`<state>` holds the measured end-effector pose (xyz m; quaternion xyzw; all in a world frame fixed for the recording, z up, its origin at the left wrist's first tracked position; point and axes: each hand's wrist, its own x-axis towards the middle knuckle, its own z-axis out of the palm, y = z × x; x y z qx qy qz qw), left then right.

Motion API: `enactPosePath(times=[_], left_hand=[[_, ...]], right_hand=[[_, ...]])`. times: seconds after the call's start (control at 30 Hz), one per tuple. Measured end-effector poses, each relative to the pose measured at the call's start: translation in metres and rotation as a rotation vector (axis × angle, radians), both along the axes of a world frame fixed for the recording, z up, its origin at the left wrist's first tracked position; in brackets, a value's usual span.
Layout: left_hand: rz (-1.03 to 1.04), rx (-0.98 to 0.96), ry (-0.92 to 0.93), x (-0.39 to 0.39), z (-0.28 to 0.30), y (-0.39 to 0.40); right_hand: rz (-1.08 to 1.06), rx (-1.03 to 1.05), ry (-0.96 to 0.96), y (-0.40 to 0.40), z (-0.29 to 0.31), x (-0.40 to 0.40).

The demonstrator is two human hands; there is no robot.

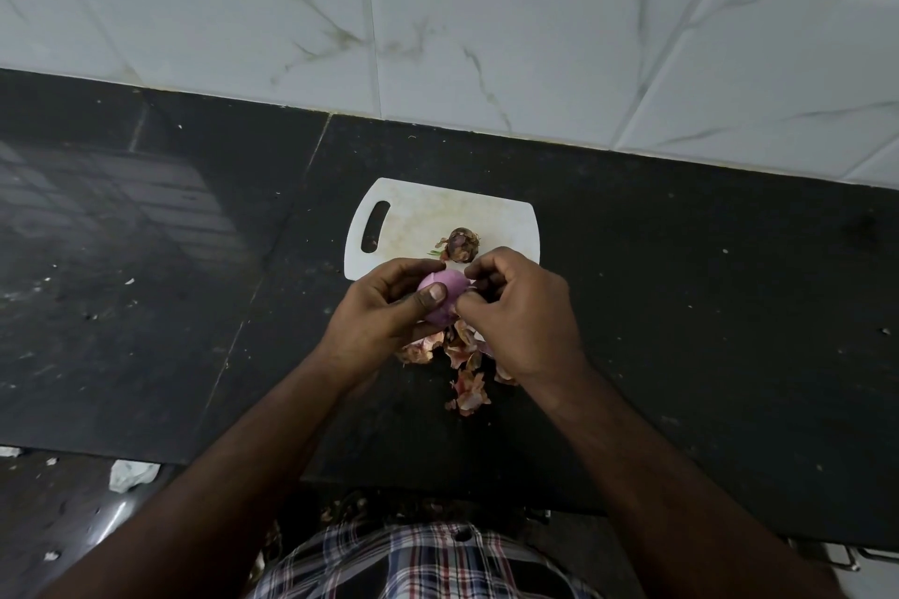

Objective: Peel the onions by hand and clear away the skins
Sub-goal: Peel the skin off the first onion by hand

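Observation:
My left hand grips a pale purple onion above the black counter, thumb pressed on its front. My right hand has its fingers curled against the onion's right side, pinching at a bit of skin there. A second onion, still in dark dry skin, sits on the white cutting board just behind the hands. A heap of loose pinkish-brown skins lies on the counter under and in front of my hands.
The black stone counter runs left to right, backed by a white marble-tiled wall. Its front edge lies just before my checked shirt. A crumpled white scrap lies on the floor at lower left.

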<state>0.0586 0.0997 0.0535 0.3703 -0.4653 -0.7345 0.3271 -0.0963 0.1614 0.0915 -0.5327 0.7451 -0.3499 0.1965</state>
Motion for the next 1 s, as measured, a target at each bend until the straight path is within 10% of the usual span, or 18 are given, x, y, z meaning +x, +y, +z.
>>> enactPosePath(times=[1.0], left_hand=[[-0.102,0.016,0.028,0.012,0.009,0.004]], right_hand=[[0.337,0.118,-0.061,0.0,0.016,-0.021]])
